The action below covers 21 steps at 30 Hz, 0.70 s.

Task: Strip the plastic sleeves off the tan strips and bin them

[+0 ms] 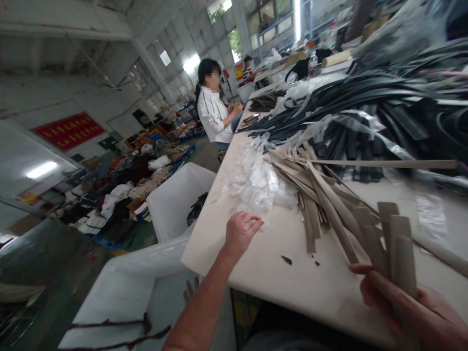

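My right hand is closed round a bunch of flat grey-brown strips at the table's near right. Beside it lies a loose pile of similar brown strips, some with ends pointing towards me. My left hand hovers over or rests on the table near its left edge, fingers curled with thumb and fingertips together. Whatever may be pinched there is too small to name. Just beyond that hand sits a heap of crumpled clear plastic scraps.
Black strips are heaped across the table's far right. Small dark scraps lie on the pale tabletop. White bins stand against the left edge. A person in a white jacket sits farther along the table.
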Available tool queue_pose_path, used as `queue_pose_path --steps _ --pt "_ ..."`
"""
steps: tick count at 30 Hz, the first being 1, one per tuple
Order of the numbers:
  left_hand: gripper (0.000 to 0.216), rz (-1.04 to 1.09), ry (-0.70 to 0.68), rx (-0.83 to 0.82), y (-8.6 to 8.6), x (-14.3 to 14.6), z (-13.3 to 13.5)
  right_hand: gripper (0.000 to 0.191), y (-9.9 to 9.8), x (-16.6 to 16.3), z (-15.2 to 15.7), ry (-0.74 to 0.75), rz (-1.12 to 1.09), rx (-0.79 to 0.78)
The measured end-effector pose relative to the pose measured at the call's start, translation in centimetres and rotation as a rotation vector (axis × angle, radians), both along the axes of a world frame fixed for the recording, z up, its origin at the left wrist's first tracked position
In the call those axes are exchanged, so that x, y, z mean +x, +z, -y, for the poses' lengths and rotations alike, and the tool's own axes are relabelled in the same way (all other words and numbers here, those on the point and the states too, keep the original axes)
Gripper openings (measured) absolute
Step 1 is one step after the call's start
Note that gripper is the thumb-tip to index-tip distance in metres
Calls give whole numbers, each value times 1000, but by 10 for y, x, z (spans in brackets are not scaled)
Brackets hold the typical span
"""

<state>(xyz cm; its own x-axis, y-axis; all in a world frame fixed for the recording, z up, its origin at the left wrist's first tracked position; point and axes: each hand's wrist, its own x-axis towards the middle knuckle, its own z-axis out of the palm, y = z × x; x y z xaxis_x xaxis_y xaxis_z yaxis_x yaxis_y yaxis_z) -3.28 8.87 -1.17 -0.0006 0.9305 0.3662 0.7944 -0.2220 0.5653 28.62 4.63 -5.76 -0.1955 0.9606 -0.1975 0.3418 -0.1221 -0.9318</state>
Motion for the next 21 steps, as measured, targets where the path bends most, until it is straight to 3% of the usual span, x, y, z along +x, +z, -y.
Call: queue_pose_path --steps 3,6,9,11,15,18,21 --pt "19 -235 -135 74 -8 38 -40 62 12 -3 2 21 -132 -152" --pt "28 -444 -175 79 -19 64 -78 61 16 -5 4 0 -182 -158" --pt "6 -475 -197 73 -26 77 -103 61 15 -6 6 6 -227 -149" --pt "8 -471 -201 80 -24 78 -107 62 14 -5 6 13 -253 -149" --pt "11 -381 -144 174 -8 72 -77 57 9 -2 7 14 -305 -178" --pt "11 -208 -153 294 -3 67 -30 55 7 -3 5 28 -342 -214" --pt "14 -95 -241 299 -8 64 16 51 12 -11 -1 56 -368 -261"
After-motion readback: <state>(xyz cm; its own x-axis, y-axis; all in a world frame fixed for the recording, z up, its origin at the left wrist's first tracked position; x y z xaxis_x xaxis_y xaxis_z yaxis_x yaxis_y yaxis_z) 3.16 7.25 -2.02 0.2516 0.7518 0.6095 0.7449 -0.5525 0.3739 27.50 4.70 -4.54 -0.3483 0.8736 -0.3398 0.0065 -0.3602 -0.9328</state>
